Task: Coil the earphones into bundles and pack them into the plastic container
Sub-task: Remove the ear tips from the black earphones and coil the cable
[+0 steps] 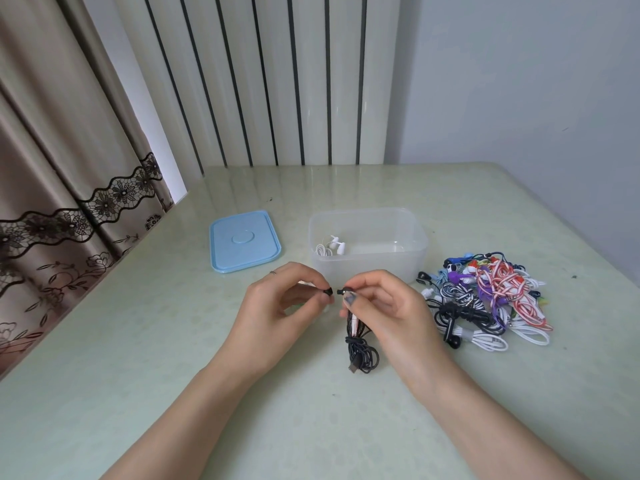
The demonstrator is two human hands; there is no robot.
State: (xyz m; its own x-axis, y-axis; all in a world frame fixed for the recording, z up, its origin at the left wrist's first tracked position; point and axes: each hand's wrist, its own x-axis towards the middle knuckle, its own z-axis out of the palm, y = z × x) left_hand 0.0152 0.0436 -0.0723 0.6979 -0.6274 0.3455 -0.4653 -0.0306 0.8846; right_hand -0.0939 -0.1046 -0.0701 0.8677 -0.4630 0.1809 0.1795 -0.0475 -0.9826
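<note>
A pair of black earphones (pixel 362 351) hangs between my hands over the table's middle, its cord bunched loosely with the plug at the bottom. My left hand (pixel 277 306) pinches one black earbud at its fingertips. My right hand (pixel 384 306) pinches the other earbud and holds the cords running down from it. Behind my hands stands the clear plastic container (pixel 412 233), open, with one white earphone bundle (pixel 329 247) in its left end. A heap of several tangled earphones (pixel 485 299) in black, white, red-striped, purple and blue lies to the right of my right hand.
The container's blue lid (pixel 244 240) lies flat to the left of the container. The pale green table (pixel 173 341) meets a curtain on the left and a ribbed white panel and wall at the back.
</note>
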